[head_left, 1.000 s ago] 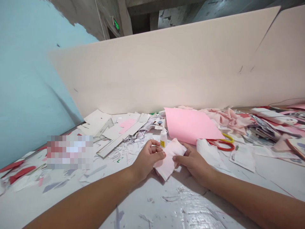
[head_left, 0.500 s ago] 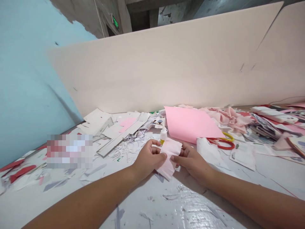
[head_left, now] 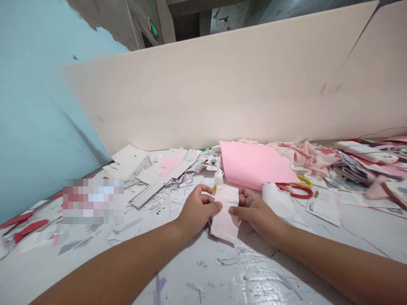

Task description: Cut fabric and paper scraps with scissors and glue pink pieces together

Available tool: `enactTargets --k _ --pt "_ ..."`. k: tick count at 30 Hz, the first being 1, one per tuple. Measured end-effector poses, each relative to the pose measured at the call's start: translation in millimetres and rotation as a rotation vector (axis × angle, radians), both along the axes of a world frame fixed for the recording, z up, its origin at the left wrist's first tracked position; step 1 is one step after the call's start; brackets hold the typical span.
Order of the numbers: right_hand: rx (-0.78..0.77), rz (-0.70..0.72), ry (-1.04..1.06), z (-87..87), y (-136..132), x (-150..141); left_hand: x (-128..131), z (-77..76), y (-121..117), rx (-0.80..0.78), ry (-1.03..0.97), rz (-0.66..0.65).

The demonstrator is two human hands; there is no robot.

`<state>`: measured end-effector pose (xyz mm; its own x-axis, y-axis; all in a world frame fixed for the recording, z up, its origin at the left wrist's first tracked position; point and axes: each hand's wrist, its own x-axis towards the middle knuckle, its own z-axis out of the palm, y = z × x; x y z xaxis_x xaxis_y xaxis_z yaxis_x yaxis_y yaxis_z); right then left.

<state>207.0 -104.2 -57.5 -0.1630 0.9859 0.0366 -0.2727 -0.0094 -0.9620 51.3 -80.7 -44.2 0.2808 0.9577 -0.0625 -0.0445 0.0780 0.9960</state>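
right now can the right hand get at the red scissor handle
Probably yes: the red scissor handle lies beyond the right hand, with only a white fabric piece partly between, though that hand is holding the pale pink fabric.

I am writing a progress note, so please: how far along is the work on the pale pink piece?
Seemingly done: the pale pink piece is cut to a rough rectangle. In hand: the left hand and right hand hold it by opposite edges. Remaining: I cannot tell; the white bottle and large pink sheet are unheld.
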Motion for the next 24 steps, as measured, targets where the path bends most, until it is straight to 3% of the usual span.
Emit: enactTargets --k 6,11,15,19,24 --pt "0.005 0.018 0.038 -3.8 2.0 2.5 -0.6 -1.2 -0.6 -0.004 -0.028 -0.003" --pt "-0.015 -0.001 -0.008 0.1 1.9 4.4 -1.6 -5.7 -1.4 0.080 -0.012 -0.007" --pt "-0.095 -0.087 -0.022 5.2 -1.1 1.8 -1.3 -3.1 -5.0 0.068 0.000 -0.068" --pt "-0.098 -0.059 -0.047 9.3 -5.3 -1.7 -1.6 0.5 -6.8 0.042 -0.049 -0.134" --pt "-0.082 -0.031 -0.001 8.1 -7.0 -3.3 0.3 -2.0 -3.0 0.044 -0.031 -0.075"
